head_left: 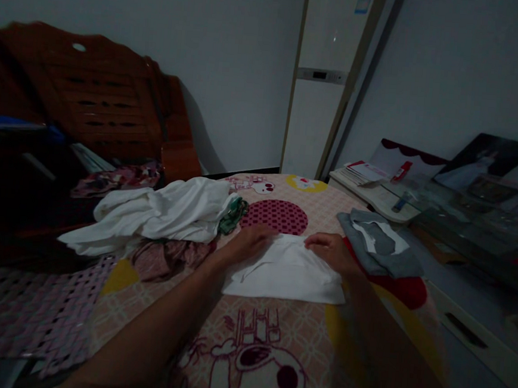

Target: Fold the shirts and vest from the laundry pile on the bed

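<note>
A white garment (pixel 286 274), folded into a rough rectangle, lies on the patterned cloth (pixel 257 331) that covers the round table. My left hand (pixel 255 241) grips its far left corner, fingers bent over the fabric. At the far right corner my right hand (pixel 328 250) pinches the same edge between thumb and fingers. Left of my hands is a heap of loose white cloth (pixel 172 208), with a green patterned piece (pixel 233 216) and a brownish-pink garment (pixel 171 259) beside it. A folded grey garment with white trim (pixel 381 242) rests to the right.
A carved wooden bench (pixel 100 98) with clothes on it stands at the left, near a woven pink seat (pixel 30 307). At the right is a cabinet with a glass shelf (pixel 463 216), holding papers and a photo (pixel 486 158). A tall air conditioner (pixel 314 114) fills the corner.
</note>
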A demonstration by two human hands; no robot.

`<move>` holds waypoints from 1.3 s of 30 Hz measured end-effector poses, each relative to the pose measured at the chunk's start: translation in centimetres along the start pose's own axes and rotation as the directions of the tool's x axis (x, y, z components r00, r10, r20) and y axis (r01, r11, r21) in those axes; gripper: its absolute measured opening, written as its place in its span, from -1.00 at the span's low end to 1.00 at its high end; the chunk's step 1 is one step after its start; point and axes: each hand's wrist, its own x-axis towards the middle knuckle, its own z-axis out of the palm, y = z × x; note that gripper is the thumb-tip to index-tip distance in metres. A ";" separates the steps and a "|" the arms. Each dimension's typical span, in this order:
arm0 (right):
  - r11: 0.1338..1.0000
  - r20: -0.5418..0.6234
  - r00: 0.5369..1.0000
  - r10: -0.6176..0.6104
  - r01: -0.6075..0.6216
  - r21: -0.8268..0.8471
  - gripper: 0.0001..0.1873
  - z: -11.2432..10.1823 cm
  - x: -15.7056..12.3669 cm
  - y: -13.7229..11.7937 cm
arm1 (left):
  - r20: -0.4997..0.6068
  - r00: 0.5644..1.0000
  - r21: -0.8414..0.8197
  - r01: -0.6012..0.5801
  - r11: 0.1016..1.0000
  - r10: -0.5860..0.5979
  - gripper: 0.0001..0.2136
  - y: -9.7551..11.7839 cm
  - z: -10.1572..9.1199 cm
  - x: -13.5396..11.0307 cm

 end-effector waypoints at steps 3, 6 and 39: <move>0.980 0.031 0.990 0.138 -0.141 0.139 -0.79 0.0 0.1 1.4 | 0.068 0.994 0.123 -0.092 0.988 0.084 -0.58 -0.4 2.2 0.0; 0.930 -0.176 0.960 0.217 -0.148 0.338 -0.70 -1.5 -0.1 3.1 | 0.130 0.985 0.163 -0.134 0.978 0.113 -0.56 -1.5 2.7 -0.3; 0.917 0.379 0.844 0.381 -0.399 -0.034 -0.67 -7.0 -3.2 3.3 | 0.165 0.970 0.154 -0.205 0.966 0.180 -0.57 -1.4 2.1 -0.4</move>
